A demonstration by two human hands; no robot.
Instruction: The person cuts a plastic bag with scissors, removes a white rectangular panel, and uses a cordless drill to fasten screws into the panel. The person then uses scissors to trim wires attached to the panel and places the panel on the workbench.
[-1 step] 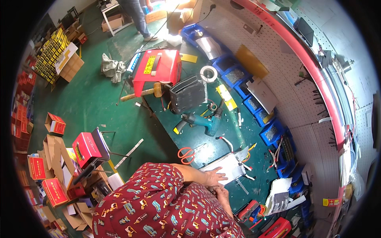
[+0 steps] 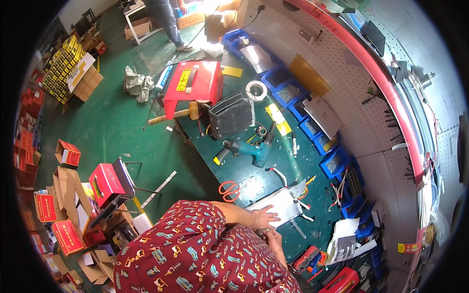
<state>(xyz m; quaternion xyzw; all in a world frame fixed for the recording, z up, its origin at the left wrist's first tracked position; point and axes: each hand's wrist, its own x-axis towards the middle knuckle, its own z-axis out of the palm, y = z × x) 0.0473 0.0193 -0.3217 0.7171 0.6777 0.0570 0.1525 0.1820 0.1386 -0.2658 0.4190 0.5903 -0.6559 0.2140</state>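
Observation:
My left hand (image 2: 264, 218) lies flat with its fingers spread on a white, flat, box-shaped pack (image 2: 279, 209). Wires with white and red ends come out around this pack, and clear tape or film covers its right part. Close below, my right hand (image 2: 273, 240) is closed, fingers curled in at the pack's near edge. Whatever it grips is hidden by the fingers and too small to name. Orange-handled scissors (image 2: 228, 191) rest on the green bench to the left of the pack. Beyond it lies a teal cordless drill (image 2: 254, 152).
Blue bins (image 2: 333, 163) of small parts line the pegboard wall at right. A red metal case (image 2: 195, 84), wooden mallet (image 2: 171, 116), black case (image 2: 229, 117) and tape roll (image 2: 256, 91) sit farther back. A red multimeter (image 2: 307, 259) lies near right. Another person (image 2: 168, 22) stands far off.

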